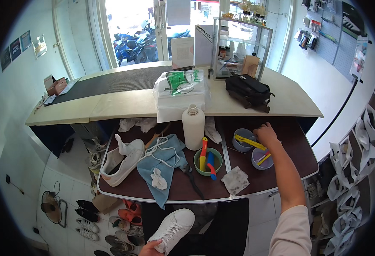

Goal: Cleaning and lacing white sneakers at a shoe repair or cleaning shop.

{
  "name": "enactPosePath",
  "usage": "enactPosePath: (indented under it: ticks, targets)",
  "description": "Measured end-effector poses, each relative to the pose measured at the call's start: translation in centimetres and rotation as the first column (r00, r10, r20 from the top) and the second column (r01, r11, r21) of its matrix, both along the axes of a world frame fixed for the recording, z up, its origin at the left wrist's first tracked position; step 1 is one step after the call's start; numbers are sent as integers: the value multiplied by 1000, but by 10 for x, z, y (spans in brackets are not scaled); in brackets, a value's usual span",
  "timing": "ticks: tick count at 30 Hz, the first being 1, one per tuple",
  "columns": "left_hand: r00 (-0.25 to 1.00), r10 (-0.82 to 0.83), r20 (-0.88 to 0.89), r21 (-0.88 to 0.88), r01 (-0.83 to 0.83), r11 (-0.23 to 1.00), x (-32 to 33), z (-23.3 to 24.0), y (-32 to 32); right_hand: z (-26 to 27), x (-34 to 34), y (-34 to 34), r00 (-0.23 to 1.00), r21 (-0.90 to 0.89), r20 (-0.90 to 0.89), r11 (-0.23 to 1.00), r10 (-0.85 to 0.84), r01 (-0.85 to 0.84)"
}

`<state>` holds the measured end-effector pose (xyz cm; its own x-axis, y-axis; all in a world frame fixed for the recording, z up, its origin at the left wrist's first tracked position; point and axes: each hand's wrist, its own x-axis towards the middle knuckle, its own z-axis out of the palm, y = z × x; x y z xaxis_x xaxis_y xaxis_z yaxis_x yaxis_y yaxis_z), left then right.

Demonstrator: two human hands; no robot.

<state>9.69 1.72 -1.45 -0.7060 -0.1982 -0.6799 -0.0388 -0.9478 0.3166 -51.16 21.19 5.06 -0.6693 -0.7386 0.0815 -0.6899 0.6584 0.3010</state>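
Observation:
My left hand (151,249) grips the heel end of a white lace-up sneaker (177,225) over my lap. My right hand (265,135) reaches to a grey-blue bowl (242,134), its fingers by the rim; what they touch is unclear. A yellow-handled tool (250,141) lies across that bowl. Below it, a lilac bowl (261,164) contains yellow and pink handles. A green bowl (219,160) holds several colourful handles. A second white sneaker (122,162) lies left, beside a blue cloth (174,147) with white laces (164,144) and a crumpled white piece (158,179). A black brush (193,182) lies nearby.
A white plastic bottle (193,128) stands behind the green bowl. A stained white pad (235,180) lies near the brown table's front edge (206,202). The raised counter (126,104) behind bears a plastic-wrapped stack (181,91) and a black bag (248,91). Shoes crowd the floor.

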Motion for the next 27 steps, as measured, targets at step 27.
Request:
enactPosePath:
  ticks: [27]
  targets:
    - [985,169,44,-91,-164,982,-9,16,11,14,60,45,963,-280,183,928,-199,245]
